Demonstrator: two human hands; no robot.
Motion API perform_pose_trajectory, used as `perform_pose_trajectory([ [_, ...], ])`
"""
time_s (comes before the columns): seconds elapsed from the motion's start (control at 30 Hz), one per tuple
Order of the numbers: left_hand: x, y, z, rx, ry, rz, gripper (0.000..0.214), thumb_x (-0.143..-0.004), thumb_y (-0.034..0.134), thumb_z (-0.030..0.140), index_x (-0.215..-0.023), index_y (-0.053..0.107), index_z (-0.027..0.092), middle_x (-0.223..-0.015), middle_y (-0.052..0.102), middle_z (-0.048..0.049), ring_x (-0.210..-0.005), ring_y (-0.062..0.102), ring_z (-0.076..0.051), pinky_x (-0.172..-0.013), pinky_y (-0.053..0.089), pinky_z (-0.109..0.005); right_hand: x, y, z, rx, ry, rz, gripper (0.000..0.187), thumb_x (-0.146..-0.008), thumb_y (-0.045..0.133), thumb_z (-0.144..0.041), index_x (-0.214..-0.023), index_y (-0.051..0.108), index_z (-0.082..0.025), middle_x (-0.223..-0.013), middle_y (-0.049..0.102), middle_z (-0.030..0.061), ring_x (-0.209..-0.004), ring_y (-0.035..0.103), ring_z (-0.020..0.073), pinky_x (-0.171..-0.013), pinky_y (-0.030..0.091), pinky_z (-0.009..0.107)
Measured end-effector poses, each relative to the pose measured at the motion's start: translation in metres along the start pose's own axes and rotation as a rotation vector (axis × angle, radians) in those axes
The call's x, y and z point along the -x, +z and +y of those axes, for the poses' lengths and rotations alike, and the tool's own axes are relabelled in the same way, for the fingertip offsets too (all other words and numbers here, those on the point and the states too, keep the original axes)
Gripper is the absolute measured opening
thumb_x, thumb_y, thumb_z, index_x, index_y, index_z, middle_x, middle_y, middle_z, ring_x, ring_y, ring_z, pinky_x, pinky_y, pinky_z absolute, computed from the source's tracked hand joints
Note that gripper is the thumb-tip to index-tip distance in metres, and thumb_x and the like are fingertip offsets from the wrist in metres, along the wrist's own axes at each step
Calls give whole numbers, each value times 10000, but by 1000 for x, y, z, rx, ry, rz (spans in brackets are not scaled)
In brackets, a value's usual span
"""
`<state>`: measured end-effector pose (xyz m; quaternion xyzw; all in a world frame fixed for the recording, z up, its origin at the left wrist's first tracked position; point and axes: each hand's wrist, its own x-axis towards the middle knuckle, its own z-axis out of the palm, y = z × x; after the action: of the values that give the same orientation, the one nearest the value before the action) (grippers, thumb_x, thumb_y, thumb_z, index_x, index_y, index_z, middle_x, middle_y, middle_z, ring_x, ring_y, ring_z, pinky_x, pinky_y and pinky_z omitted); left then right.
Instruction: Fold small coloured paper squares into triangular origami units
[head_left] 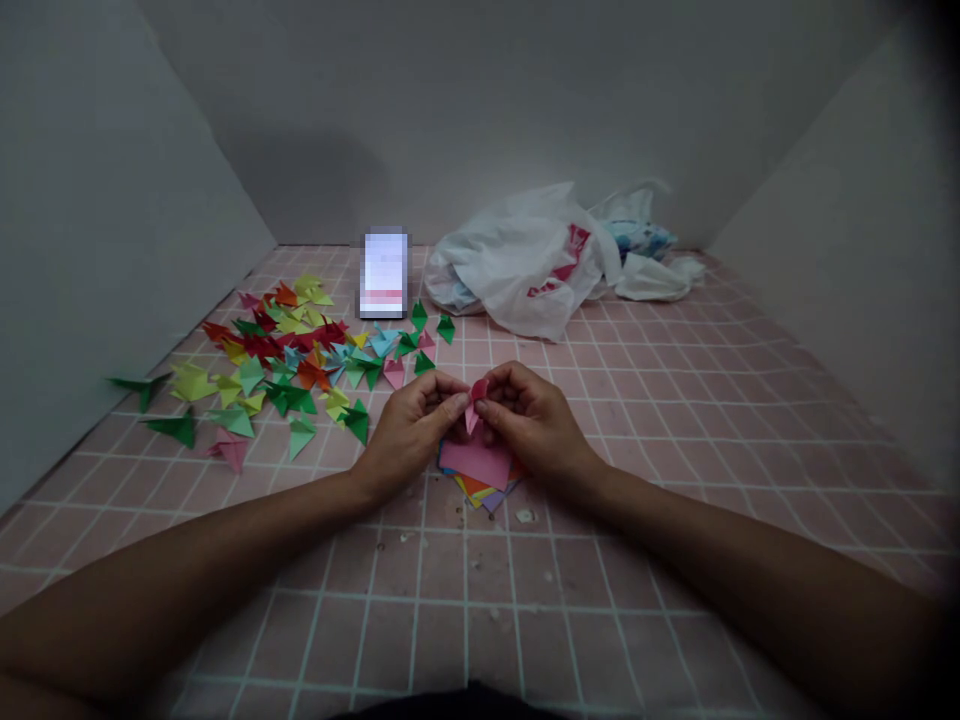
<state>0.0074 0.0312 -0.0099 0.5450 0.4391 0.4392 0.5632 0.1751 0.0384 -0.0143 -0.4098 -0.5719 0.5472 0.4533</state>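
Between my two hands is a small folded piece of pink origami paper (pixel 472 412), held up just above the table. My left hand (pixel 420 415) pinches its left side between thumb and fingers. On the opposite side my right hand (pixel 534 415) grips it, thumb and forefinger closed on the paper. Beneath the hands lies a fanned stack of coloured paper (pixel 480 465), pink on top, with blue, orange, yellow and purple corners showing under it. My fingers partly hide both the folded piece and the stack's far edge.
Many folded paper pieces (pixel 289 395) in red, green, yellow, blue and pink lie spread at the left. A lit phone (pixel 384 275) stands behind them. White plastic bags (pixel 525 260) rest against the back wall. Pale walls enclose the pink tiled-pattern surface (pixel 675 420).
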Motion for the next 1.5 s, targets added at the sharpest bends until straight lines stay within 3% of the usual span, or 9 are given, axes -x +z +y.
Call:
perform_pose_trajectory([
  [0.57, -6, 1, 2, -131, -1, 62, 111, -720, 655, 166, -824, 617, 160, -628, 611, 38, -553, 563, -91, -519, 439, -196, 1, 3, -4, -48, 102, 9, 153, -765, 676, -253, -828, 548, -200, -583, 577, -72, -463, 562, 94, -447, 434, 221],
  [0.83, -7, -1, -2, -80, 38, 16, 171, -772, 714, 289, -848, 637, 157, -712, 649, 7, -636, 602, -113, -589, 485, -231, 0, 1, -5, -47, 121, 3, 157, -764, 675, -255, -839, 549, -199, -589, 587, -65, -468, 556, 95, -453, 439, 227],
  [1.33, -6, 0, 3, -88, -11, 40, 133, -736, 703, 234, -808, 630, 148, -672, 629, 21, -595, 574, -97, -558, 459, -213, 1, 0, -4, -46, 138, -24, 109, -781, 634, -242, -842, 552, -204, -571, 563, -72, -462, 547, 98, -458, 412, 231],
  [1.5, -5, -1, 3, -61, -2, 18, 191, -775, 726, 303, -777, 610, 151, -652, 620, 23, -582, 566, -93, -561, 464, -212, 0, 0, -3, -47, 142, -31, 135, -770, 646, -239, -853, 544, -208, -568, 566, -76, -468, 560, 106, -469, 425, 236],
])
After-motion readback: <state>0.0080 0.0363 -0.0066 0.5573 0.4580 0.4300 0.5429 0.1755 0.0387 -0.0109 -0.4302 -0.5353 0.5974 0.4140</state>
